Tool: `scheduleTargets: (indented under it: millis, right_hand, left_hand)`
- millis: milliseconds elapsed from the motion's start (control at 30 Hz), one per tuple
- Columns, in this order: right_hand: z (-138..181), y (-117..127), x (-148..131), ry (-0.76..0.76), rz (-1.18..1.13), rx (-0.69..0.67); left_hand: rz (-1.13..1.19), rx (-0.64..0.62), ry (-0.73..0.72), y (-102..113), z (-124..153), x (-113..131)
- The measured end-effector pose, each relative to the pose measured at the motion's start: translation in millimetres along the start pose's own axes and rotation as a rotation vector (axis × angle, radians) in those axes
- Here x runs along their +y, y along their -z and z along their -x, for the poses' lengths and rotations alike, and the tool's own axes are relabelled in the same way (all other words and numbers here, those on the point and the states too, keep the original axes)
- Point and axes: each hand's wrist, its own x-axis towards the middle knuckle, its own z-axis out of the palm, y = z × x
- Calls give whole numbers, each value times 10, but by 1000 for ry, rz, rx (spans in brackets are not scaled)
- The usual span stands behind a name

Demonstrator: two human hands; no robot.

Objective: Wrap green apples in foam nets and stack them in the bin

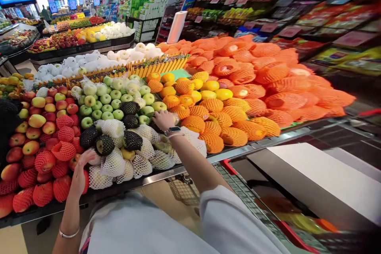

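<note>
Now the right hand (164, 120) lies knuckles-up on the heap where the white-netted fruit (143, 164) meets the green apples (107, 105); whether its fingers grip anything I cannot tell. The left hand (79, 172), fingers loosely spread and holding nothing, hovers just beside that same fruit, which is pale yellow-green inside white foam mesh, with red-netted apples (44, 192) to its left.

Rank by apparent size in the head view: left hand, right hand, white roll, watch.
1. left hand, nearer the camera.
2. right hand and white roll look about alike; the roll stands far back.
3. watch, smallest.
</note>
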Motion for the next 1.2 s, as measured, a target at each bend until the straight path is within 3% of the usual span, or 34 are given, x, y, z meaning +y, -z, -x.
scheduleTargets:
  millis: [133,267,400,500,600,733,867,1033,1133,1200]
  right_hand:
    - [-117,-65,238,11,315,-174]
    - [-97,-55,457,73,547,-278]
    - [-80,-60,637,197,617,-246]
    - [-26,-47,739,371,532,-118]
    - [147,5,792,514,308,-13]
    - [489,77,840,490,92,-58]
    - [749,108,911,413,31,-110]
    - [985,197,876,383,-64,-15]
    - [1137,216,735,369,-160,56]
    - [1246,155,592,357,-248,72]
  left_hand:
    - [3,75,-21,111,5,82]
    - [-84,303,-163,372,32,303]
    - [-426,652,-349,931,-102,683]
    - [-898,899,-393,1488,-352,982]
    - [-1195,1065,-255,1982,-620,1136]
    - [-1205,1000,-18,2324,-829,1033]
    - [-1173,990,88,2430,-900,868]
    - [-1141,1087,-91,2478,-894,1005]
    - [-1085,1112,-283,2202,-783,1076]
    - [-974,1123,-375,1765,-658,1013]
